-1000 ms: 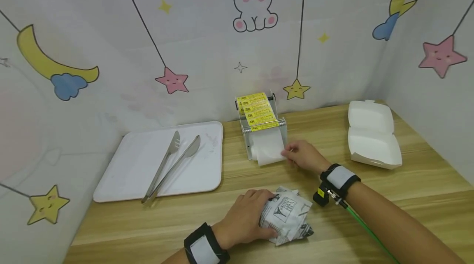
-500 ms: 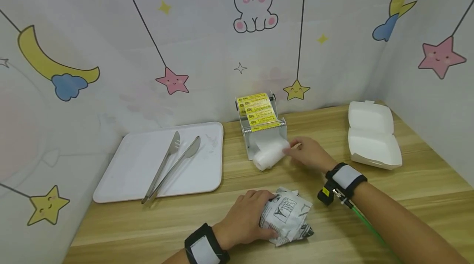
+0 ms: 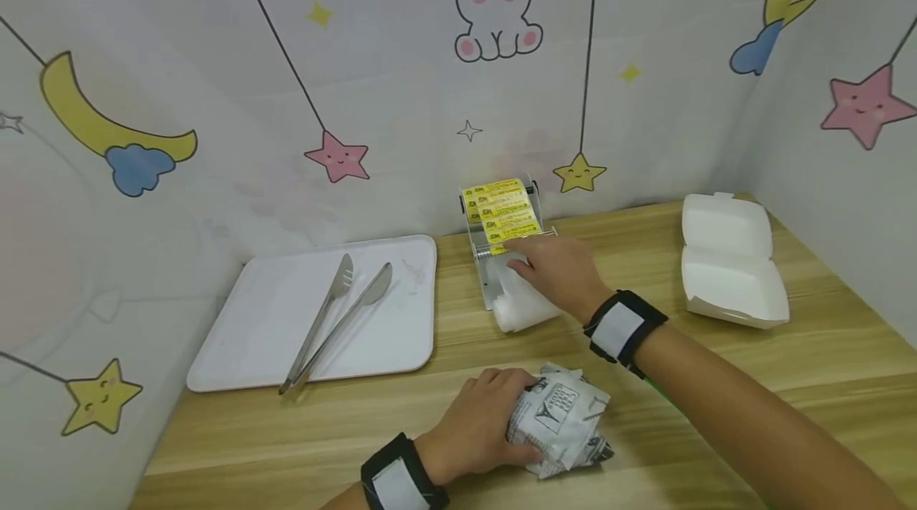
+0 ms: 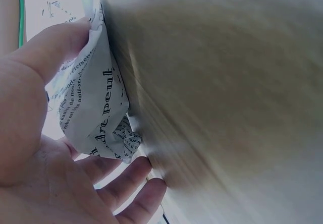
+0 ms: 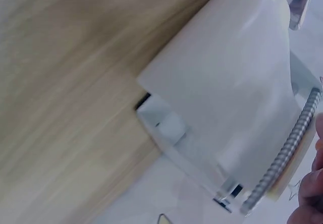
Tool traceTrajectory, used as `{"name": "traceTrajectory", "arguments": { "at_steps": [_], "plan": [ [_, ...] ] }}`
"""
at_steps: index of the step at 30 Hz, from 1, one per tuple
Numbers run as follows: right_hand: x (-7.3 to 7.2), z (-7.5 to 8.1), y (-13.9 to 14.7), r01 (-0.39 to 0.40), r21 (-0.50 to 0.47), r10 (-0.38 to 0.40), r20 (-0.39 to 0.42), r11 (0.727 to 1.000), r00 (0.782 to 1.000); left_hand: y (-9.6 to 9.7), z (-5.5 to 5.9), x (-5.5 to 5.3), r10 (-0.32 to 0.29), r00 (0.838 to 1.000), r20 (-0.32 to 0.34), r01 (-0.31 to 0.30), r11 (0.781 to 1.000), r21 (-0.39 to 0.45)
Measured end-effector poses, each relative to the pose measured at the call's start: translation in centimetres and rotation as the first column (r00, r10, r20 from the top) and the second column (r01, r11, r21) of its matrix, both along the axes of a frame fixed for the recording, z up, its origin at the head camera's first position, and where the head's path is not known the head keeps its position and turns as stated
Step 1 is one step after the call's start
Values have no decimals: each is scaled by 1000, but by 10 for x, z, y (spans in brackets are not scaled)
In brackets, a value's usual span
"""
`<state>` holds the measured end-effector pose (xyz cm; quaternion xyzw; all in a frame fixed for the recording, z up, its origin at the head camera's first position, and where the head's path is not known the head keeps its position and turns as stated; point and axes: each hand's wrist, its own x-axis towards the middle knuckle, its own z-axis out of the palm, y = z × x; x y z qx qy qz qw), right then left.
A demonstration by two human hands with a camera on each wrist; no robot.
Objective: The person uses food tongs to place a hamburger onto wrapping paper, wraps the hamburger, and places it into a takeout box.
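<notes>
A bundle wrapped in printed newspaper-style paper [image 3: 560,419] rests on the wooden table. My left hand [image 3: 481,424] grips its left side, with the thumb [image 4: 60,45] on the paper in the left wrist view and the fingers across from it. Farther back stands a metal label dispenser [image 3: 481,275] carrying a roll of yellow printed labels [image 3: 505,208]. Over its front bar reaches my right hand [image 3: 562,267], index finger at the lowest label and thumb a little apart. White backing paper [image 5: 227,77] hangs from the dispenser, curled at its end.
A white tray [image 3: 243,335] to the left bears two pairs of metal tongs or long serving utensils [image 3: 322,319]. On the right lies an opened white clamshell box [image 3: 731,279]. A patterned curtain [image 3: 401,80] closes off the back.
My right hand has let go of the backing paper's right edge and moved up and left to the labels. The backing has curled up. My left hand stays on the bundle.
</notes>
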<state>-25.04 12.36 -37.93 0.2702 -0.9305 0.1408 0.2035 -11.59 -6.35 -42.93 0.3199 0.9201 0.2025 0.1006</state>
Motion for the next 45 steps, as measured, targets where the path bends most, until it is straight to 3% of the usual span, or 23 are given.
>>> {"name": "traceTrajectory", "arguments": {
  "at_steps": [6,25,31,37,45],
  "plan": [
    [-5,2,-15,46,27,-47,12,999,999,0,1,1,-3,1000,-13,3,1000,0],
    [-10,3,-25,121,-174,-104,108,977,989,-1,-4,0,-9,999,-41,9,1000,-6],
    [-12,5,-23,167,-272,-115,197,948,974,-1,-3,1,-5,999,-49,5,1000,-6],
    [-10,8,-16,205,-396,-84,300,895,950,1,-2,1,1,999,-49,-1,1000,-9],
    [-9,13,-6,237,-494,-71,332,836,940,1,-2,2,3,999,-46,-3,1000,-9]
  ]
}}
